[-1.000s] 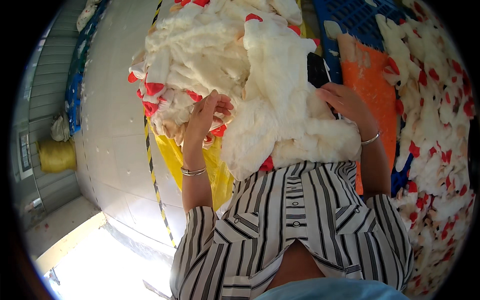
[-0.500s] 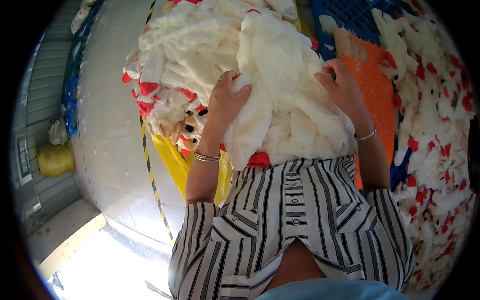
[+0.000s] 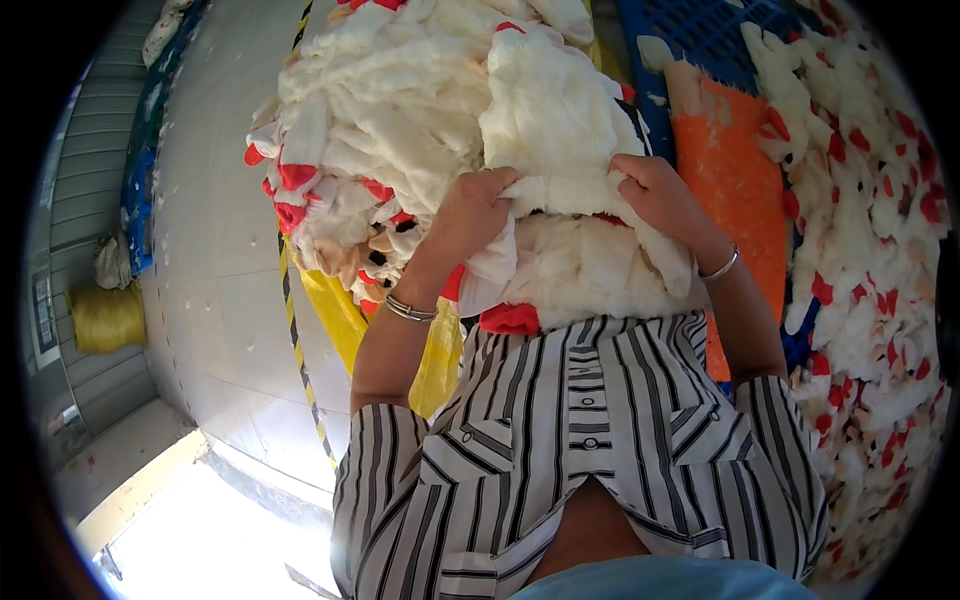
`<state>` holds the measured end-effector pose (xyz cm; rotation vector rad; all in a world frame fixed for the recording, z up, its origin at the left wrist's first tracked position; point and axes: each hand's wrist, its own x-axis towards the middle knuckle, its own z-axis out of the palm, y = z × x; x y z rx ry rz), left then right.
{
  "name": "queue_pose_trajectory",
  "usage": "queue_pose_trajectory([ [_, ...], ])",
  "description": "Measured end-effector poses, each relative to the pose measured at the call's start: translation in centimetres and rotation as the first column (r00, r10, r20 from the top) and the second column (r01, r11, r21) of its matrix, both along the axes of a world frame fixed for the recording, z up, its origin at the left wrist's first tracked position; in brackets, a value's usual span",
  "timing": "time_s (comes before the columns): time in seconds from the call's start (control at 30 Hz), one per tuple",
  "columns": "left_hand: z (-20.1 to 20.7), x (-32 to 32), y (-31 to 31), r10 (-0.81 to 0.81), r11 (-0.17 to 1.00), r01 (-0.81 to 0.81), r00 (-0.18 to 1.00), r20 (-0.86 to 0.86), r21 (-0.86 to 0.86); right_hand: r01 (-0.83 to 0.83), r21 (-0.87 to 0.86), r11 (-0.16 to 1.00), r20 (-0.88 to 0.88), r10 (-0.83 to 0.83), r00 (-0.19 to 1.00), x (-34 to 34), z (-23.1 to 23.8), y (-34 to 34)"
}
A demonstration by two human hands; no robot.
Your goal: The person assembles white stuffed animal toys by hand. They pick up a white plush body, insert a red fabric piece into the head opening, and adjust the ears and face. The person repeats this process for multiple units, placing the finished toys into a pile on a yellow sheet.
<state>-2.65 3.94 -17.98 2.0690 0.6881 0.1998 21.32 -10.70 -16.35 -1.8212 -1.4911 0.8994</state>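
A white plush fabric piece [image 3: 555,110] lies in front of me, its near edge raised in a fold. My left hand [image 3: 474,212] grips that fold at its left end, fingers closed. At the right end my right hand [image 3: 658,200] pinches the same edge. Below the fold, more white plush [image 3: 590,265] rests against my striped shirt, with a red patch [image 3: 510,319] at its lower left. A dark gap and a strip of red show just under the raised edge. Beside my left hand rises a heap of white plush pieces [image 3: 390,110] with red and tan parts.
An orange sheet [image 3: 730,180] lies to my right, beside a blue plastic pallet [image 3: 690,35]. Beyond it spreads a large pile of white and red plush pieces [image 3: 880,300]. Yellow plastic [image 3: 335,315] sticks out under the left heap. A yellow roll [image 3: 108,318] stands far left.
Both hands have closed on the plush and drawn its edge up into a fold. My right hand has moved left and down; the left has shifted slightly right and down.
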Motion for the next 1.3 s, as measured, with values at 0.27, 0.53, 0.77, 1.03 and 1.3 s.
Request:
queue_pose_trajectory([
  [0.27, 1.1, -0.2, 0.8, 0.151, 0.951, -0.137, 0.988, 0.029, -0.278, 0.027, 0.096, 0.995, -0.243, -0.003, 0.970, -0.2, 1.0, -0.5],
  [0.53, 1.9, 1.0, -0.4, 0.217, 0.921, -0.207, 0.976, -0.007, -0.330, -0.224, 0.170, 0.960, -0.116, 0.245, 0.963, 0.6, 1.9, -0.5],
  [0.77, 1.2, -0.3, -0.4, 0.074, 0.989, -0.093, 0.984, -0.160, -0.118, -0.268, 0.075, 0.960, -0.146, 0.277, 0.950, 0.8, 1.6, -1.5],
  [1.03, -2.7, 0.1, 6.2, 0.432, 0.865, -0.430, 0.900, -0.050, -0.259, 0.404, -0.287, 0.869, -0.063, -0.438, 0.897, 5.9, -1.4, 2.3],
  [1.3, -0.1, 1.4, 7.0, 0.559, 0.761, -0.476, 0.826, 0.075, -0.441, 0.457, 0.027, 0.889, -0.288, -0.431, 0.855, 4.8, 0.2, 3.4],
])
